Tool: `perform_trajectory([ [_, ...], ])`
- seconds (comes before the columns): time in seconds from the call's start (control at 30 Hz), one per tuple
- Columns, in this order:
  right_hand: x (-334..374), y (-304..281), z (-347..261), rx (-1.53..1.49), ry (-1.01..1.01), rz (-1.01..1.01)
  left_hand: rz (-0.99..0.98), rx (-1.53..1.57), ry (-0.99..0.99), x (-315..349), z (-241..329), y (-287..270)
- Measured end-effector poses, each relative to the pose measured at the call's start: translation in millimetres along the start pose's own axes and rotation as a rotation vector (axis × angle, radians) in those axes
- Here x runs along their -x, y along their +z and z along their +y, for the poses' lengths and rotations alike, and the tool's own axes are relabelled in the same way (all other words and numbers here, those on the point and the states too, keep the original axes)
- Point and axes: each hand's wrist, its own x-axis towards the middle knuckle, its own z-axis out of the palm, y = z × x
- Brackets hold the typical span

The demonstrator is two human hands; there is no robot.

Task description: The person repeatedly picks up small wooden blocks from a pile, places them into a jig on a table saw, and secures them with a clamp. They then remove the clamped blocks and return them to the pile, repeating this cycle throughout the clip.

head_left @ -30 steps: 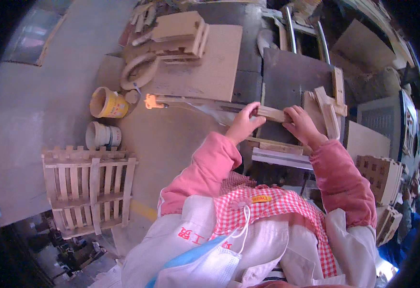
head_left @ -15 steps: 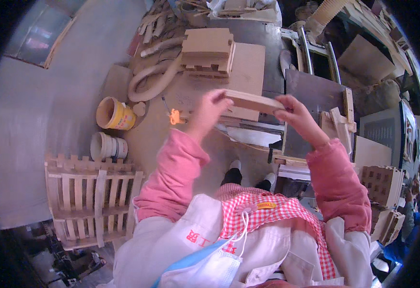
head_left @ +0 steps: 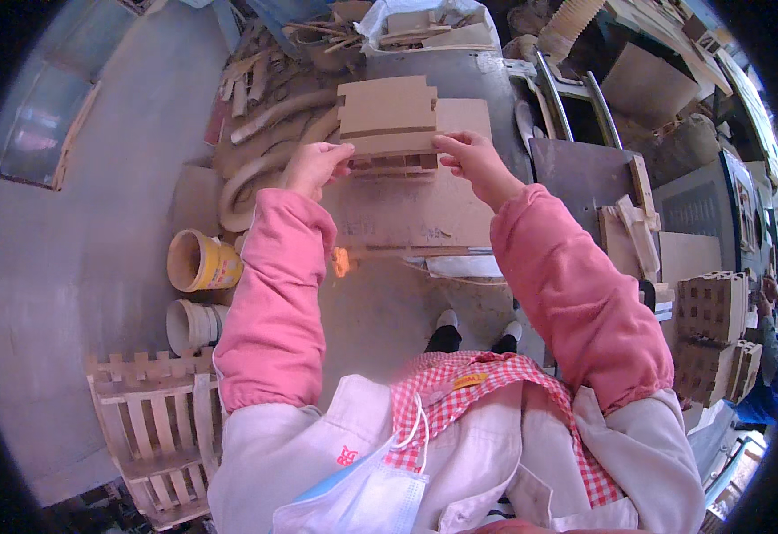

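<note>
Fingers closed, your left hand (head_left: 316, 169) and right hand (head_left: 478, 163) are gripping a narrow board (head_left: 393, 143), not yet released, by notched boards (head_left: 389, 105) already lying stacked.

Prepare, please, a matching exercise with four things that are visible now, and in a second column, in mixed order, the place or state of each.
Column one
1. Wooden strip
2. Yellow bucket
3. Face mask
4. Slatted wooden frame

Column two
A. At the lower left of the picture, below both buckets
B. White and blue, hanging at the front of the person's light-coloured garment
C. Held at its ends by the left hand and the right hand
D. Just above the paler bucket in the picture

Right pairs: 1-C, 2-D, 3-B, 4-A
</note>
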Motion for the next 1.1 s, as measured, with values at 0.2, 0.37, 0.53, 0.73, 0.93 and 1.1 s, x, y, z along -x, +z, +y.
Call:
perform_trajectory([
  [0.2, -2.6, 14.0, -2.0, 0.176, -0.016, 0.148, -0.019, 0.0, -0.033, -16.2, -8.3, -12.0],
  [0.37, -1.6, 23.8, -8.6, 0.33, -0.037, 0.192, -0.026, 0.055, -0.053, -24.9, -11.8, -19.6],
  [0.53, -8.0, 23.7, -5.1, 0.437, -0.088, 0.221, 0.003, -0.034, 0.0, -32.4, -16.1, -17.9],
  [0.73, -5.1, 15.8, 17.8, 0.838, -0.372, 0.306, 0.129, -0.559, 0.279, -27.2, -19.5, -14.7],
  [0.93, -10.3, 20.4, 19.3, 0.749, -0.308, 0.339, 0.14, -0.76, 0.215, -26.7, -10.5, -5.6],
  [1.1, -8.6, 24.9, 18.6, 0.704, -0.223, 0.327, 0.178, -0.81, 0.245, -22.9, -7.7, 1.2],
])
